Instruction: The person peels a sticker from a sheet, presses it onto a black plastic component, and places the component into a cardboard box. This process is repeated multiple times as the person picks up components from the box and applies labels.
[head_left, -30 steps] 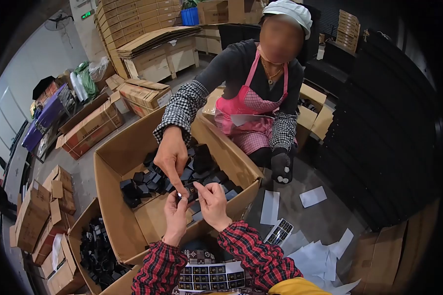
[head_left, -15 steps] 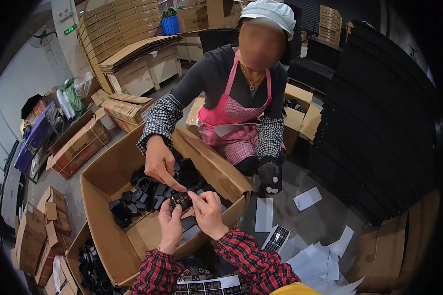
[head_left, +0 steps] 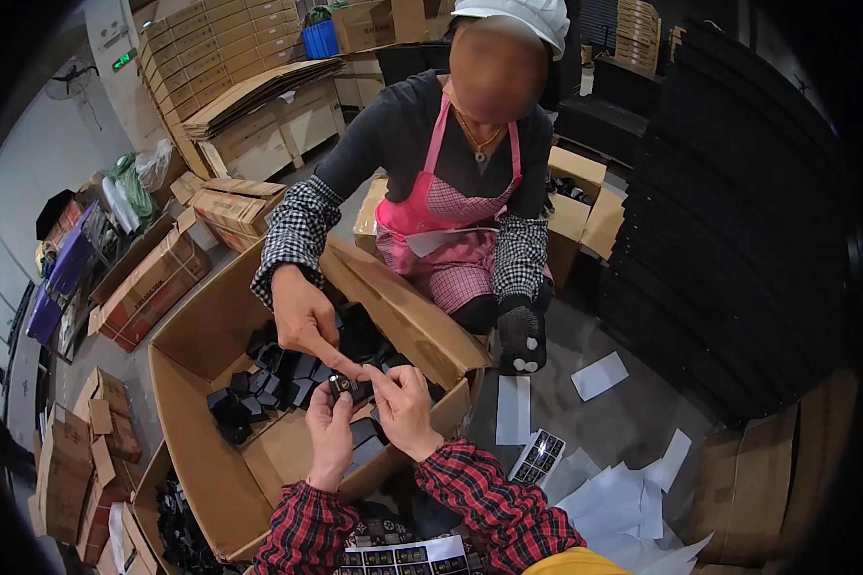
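My left hand (head_left: 330, 433) grips a small black piece (head_left: 347, 385) with a printed label on its face, thumb on the front. My right hand (head_left: 406, 414) is closed in a pinch at the right edge of the same piece. A co-worker's bare hand (head_left: 307, 316) reaches in from above, its index finger extended onto the piece, close to my right fingertips. Below my hands lies an open cardboard box (head_left: 184, 414) holding a heap of black parts (head_left: 302, 369). A sheet of dark labels (head_left: 403, 558) lies at my lap.
The co-worker's gloved hand (head_left: 520, 335) hangs at the right with small white bits on its fingertips. Another label sheet (head_left: 537, 456) and white papers (head_left: 604, 498) lie on the right. A second box of black parts (head_left: 182, 522) stands lower left. Stacked black panels (head_left: 729, 240) line the right.
The co-worker's index finger has moved right across the labelled piece toward my right fingertips. The piece has turned slightly in my hands. The whole view has shifted a little.
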Demonstrator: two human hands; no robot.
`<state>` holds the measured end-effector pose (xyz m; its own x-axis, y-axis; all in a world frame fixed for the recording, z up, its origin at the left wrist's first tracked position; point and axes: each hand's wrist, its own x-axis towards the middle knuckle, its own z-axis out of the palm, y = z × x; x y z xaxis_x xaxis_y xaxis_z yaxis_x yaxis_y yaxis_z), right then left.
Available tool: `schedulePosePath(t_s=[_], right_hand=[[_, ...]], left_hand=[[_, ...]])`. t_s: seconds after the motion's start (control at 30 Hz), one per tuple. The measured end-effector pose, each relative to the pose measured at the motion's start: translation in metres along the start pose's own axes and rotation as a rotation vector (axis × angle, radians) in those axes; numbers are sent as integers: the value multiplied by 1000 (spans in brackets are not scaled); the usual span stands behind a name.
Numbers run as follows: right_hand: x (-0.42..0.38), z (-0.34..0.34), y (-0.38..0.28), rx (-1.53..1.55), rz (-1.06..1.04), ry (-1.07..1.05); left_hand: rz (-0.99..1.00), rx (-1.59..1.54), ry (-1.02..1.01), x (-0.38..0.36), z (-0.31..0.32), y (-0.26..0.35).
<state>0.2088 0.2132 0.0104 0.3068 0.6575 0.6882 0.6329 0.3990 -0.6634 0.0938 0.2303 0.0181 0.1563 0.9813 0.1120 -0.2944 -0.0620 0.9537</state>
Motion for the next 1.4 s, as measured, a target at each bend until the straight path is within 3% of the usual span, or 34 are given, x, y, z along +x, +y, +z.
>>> schedulePosePath(t_s=[0.13, 0.57, 1.2, 1.33, 1.4], right_hand=[[-1, -7, -23, 36, -169, -32], [3, -3, -28, -89, -117, -161], [3, -7, -28, -18, -131, -77], [-2, -17, -17, 227, 237, 34], [-8, -15, -24, 195, 171, 12]], left_hand=[[-17, 65, -13, -1, 0, 7], [-8, 146, -57, 2, -8, 10], [-32, 69, -56, -3, -6, 14], [21, -8, -37, -15, -11, 21], [92, -48, -34, -26, -12, 18]])
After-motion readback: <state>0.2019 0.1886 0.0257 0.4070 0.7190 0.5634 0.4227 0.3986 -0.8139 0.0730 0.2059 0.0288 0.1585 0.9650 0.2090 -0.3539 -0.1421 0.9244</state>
